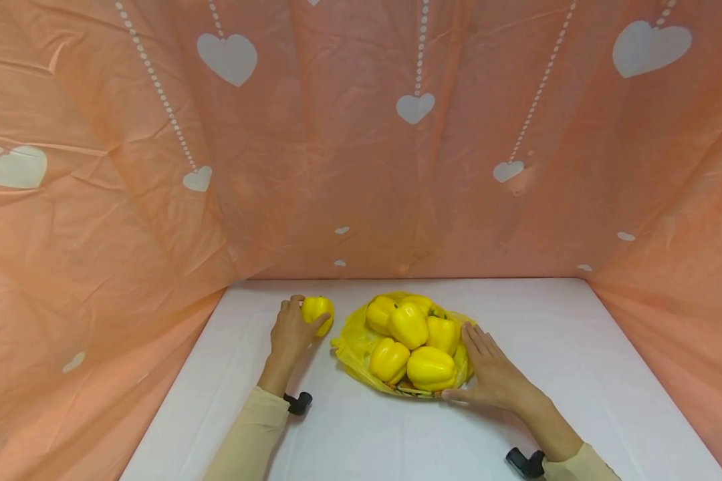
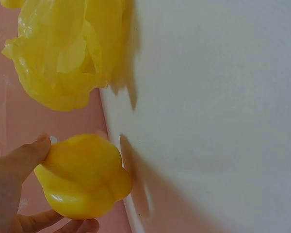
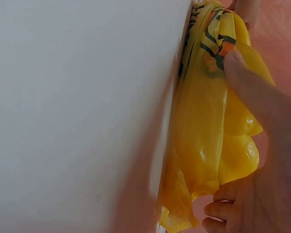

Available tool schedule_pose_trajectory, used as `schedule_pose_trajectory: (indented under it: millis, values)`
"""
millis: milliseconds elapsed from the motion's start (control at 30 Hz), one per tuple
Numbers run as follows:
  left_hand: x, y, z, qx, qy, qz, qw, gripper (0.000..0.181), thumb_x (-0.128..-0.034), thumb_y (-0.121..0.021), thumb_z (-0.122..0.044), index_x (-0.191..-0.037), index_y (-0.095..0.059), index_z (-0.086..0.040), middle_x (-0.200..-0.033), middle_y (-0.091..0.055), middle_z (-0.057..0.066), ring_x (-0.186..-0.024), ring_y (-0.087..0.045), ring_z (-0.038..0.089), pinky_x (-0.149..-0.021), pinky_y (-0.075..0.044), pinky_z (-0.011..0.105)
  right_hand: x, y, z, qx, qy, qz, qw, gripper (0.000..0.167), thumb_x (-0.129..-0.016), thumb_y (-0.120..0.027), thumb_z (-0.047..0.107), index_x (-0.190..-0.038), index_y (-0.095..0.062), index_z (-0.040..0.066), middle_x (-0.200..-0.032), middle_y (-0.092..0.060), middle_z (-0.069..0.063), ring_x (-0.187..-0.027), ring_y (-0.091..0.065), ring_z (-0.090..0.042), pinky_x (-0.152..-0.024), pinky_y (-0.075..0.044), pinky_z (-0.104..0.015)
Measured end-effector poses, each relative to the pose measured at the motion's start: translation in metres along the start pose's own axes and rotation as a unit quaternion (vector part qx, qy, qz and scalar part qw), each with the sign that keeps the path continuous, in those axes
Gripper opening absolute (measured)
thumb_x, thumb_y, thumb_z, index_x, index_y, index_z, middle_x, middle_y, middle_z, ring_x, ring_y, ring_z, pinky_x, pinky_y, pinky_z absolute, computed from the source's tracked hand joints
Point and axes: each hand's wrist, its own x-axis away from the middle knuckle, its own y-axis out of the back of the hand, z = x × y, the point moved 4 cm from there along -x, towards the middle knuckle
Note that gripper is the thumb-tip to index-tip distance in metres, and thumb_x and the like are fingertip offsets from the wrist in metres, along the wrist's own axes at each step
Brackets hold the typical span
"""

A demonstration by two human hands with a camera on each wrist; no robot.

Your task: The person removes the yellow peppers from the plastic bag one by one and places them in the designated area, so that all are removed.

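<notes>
Pepper [image 1: 315, 309], single, in left hand [image 1: 289, 337], on the far left part of the white table [image 1: 349, 434]. Grip: pinching; thumb on the side toward the bag, fingers round the opposite side. Whether the pepper rests on the table or is just above it, cannot tell.

Main relation: yellow bag [image 1: 350, 351] lies directly to the right of the held pepper, a strip of bare table between them. Left wrist view agrees: bag and pepper apart, the thumb on the side facing the bag. Pepper's long axis looks roughly upright in the head view, though weakly marked, the body being nearly as broad as tall.

Bag is spread open upward, with at least six yellow peppers [image 1: 431, 369] heaped in it; its left part holds some slack plastic.

Right hand [image 1: 496, 377] at the bag's right side: fingers extended along the rim, thumb spread away toward the near edge and against the plastic, no pepper gripped. Left hand is the nearer to the single pepper; right hand sits across the bag from it.
</notes>
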Motion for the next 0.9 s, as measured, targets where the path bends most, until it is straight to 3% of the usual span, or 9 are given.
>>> schedule_pose_trajectory:
  millis: [900]
  values:
    - [-0.0084, -0.0095, 0.006, 0.014, -0.006, 0.005, 0.9999, 0.081, -0.0941, -0.08, -0.053, -0.143, -0.052, 0.004, -0.13, -0.055, 0.031, -0.11, -0.065, 0.046, -0.086, -0.06, 0.06, -0.0018, -0.001, -0.0013, -0.004, -0.002, 0.002, 1.0, 0.138, -0.077, -0.081, 0.075, -0.162, -0.021, -0.017, -0.171, -0.02, -0.036, -0.159, -0.019, -0.053, -0.128, -0.018, -0.066]
